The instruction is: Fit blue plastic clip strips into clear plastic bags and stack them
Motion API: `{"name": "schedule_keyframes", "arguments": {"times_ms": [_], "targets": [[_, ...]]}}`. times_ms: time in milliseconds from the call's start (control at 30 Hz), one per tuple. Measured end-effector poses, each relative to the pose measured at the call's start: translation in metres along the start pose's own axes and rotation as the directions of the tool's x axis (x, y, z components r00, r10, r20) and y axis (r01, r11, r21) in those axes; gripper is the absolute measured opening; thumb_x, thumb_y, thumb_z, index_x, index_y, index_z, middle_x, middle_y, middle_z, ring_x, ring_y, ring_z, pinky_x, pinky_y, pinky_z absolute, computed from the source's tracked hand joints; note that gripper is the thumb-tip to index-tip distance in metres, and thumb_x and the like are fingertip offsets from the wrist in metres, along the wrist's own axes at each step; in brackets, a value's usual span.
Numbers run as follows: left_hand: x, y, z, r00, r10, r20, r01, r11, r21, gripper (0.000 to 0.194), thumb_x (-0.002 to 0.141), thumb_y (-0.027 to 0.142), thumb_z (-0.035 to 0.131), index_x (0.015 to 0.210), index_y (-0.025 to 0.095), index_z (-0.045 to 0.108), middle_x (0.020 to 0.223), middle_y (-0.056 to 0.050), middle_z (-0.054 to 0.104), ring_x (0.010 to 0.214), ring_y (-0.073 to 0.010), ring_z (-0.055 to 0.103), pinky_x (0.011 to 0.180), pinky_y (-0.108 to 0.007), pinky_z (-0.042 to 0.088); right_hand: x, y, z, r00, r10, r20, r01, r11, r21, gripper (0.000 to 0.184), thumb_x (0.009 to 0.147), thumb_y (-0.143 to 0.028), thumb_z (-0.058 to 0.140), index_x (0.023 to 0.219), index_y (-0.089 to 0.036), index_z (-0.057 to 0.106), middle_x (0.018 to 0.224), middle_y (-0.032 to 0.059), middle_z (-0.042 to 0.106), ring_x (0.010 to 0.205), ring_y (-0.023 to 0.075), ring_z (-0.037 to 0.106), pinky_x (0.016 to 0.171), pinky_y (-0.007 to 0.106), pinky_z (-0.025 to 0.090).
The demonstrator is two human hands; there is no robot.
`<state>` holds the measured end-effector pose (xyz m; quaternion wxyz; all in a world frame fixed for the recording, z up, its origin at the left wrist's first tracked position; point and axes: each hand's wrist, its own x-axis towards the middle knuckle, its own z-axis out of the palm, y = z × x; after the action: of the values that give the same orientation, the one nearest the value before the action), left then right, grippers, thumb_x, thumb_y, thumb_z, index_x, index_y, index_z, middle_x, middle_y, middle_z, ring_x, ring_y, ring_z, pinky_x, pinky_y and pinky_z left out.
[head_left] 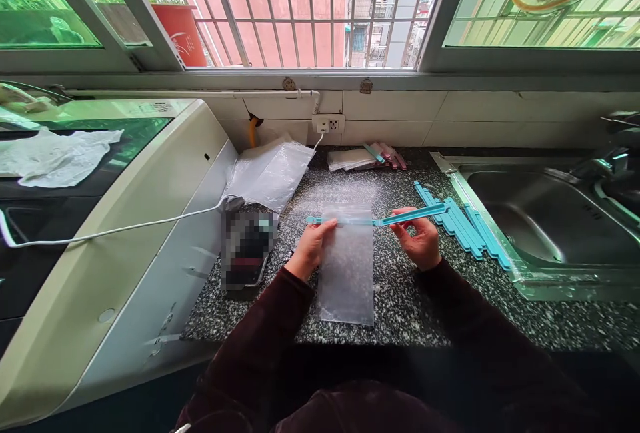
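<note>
A clear plastic bag (346,279) hangs down in front of me over the speckled counter. Across its upper part lies one arm of a blue bag sealing clip (413,214), whose other arm swings out to the right, hinged apart. My left hand (313,246) pinches the bag and the clip's left arm between thumb and fingers. With thumb and fingers closed, my right hand (417,239) grips the clip's raised right arm close to the hinge. Several more blue clips (463,229) lie in a row on the counter, just beyond my right hand.
At the back lie flat clear bags with pink and blue clips (367,157). A pile of plastic bags (274,169) sits left, above a partly blurred phone (247,249). A white cable (150,224) runs to the wall socket (329,124). The steel sink (530,273) bounds the right.
</note>
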<state>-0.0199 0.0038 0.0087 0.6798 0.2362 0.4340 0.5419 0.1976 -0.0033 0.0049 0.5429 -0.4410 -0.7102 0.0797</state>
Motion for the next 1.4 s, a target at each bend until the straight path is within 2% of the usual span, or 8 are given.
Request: {"name": "schedule_keyframes", "arguments": {"times_ms": [267, 367, 567, 967, 1167, 1400], "targets": [[-0.003, -0.001, 0.003, 0.999, 0.003, 0.037, -0.005, 0.999, 0.044, 0.028, 0.042, 0.028, 0.079, 0.054, 0.014, 0.058, 0.05, 0.005, 0.055, 0.047, -0.0072, 0.046, 0.05, -0.021, 0.033, -0.001, -0.006, 0.0, 0.997, -0.075, 0.009, 0.076, 0.994, -0.082, 0.011, 0.081, -0.028, 0.057, 0.082, -0.02, 0.065, 0.079, 0.0055, 0.067, 0.064, 0.015, 0.057, 0.055, 0.03, 0.049], [-0.002, -0.003, 0.002, 0.999, 0.015, 0.045, -0.018, 0.998, 0.059, 0.026, 0.043, 0.028, 0.078, 0.054, 0.014, 0.059, 0.051, 0.004, 0.056, 0.048, -0.0079, 0.047, 0.051, -0.022, 0.034, -0.002, -0.007, 0.001, 0.998, -0.068, 0.016, 0.069, 0.994, -0.087, 0.01, 0.081, -0.028, 0.057, 0.082, -0.021, 0.064, 0.078, 0.0054, 0.065, 0.063, 0.0148, 0.056, 0.054, 0.03, 0.049], [-0.002, -0.007, 0.002, 0.997, 0.027, 0.069, -0.033, 0.996, 0.088, 0.025, 0.045, 0.029, 0.078, 0.056, 0.014, 0.062, 0.055, 0.002, 0.06, 0.052, -0.0097, 0.051, 0.055, -0.023, 0.038, -0.002, -0.008, 0.003, 0.996, -0.077, 0.047, 0.078, 0.997, -0.016, 0.009, 0.08, -0.027, 0.057, 0.083, -0.021, 0.064, 0.082, 0.0061, 0.064, 0.069, 0.0154, 0.057, 0.053, 0.028, 0.049], [0.002, -0.015, -0.003, 0.991, 0.018, 0.134, -0.035, 0.992, 0.121, 0.03, 0.049, 0.033, 0.079, 0.065, 0.013, 0.065, 0.06, -0.001, 0.064, 0.056, -0.0125, 0.056, 0.058, -0.024, 0.042, -0.006, -0.008, 0.009, 0.983, -0.143, 0.117, 0.147, 0.989, -0.025, 0.013, 0.08, -0.024, 0.058, 0.091, -0.023, 0.066, 0.082, 0.0053, 0.063, 0.079, 0.018, 0.058, 0.07, 0.035, 0.05], [0.002, -0.015, 0.0, 0.983, -0.084, 0.165, 0.068, 0.993, 0.1, 0.032, 0.046, 0.034, 0.079, 0.065, 0.012, 0.064, 0.058, -0.002, 0.063, 0.054, -0.0135, 0.056, 0.057, -0.025, 0.042, -0.007, -0.004, 0.014, 0.975, -0.118, 0.188, 0.134, 0.988, -0.071, 0.014, 0.082, -0.025, 0.056, 0.091, -0.023, 0.066, 0.08, 0.0048, 0.063, 0.078, 0.018, 0.057, 0.07, 0.034, 0.049], [0.003, -0.017, 0.0, 0.963, -0.173, 0.205, 0.148, 0.981, 0.128, 0.033, 0.046, 0.035, 0.08, 0.064, 0.013, 0.064, 0.058, -0.004, 0.065, 0.057, -0.0169, 0.058, 0.058, -0.027, 0.043, -0.007, -0.004, 0.015, 0.941, -0.183, 0.286, 0.247, 0.947, -0.206, 0.013, 0.083, -0.025, 0.055, 0.089, -0.021, 0.066, 0.075, 0.0047, 0.063, 0.073, 0.0178, 0.053, 0.066, 0.031, 0.045]]}}
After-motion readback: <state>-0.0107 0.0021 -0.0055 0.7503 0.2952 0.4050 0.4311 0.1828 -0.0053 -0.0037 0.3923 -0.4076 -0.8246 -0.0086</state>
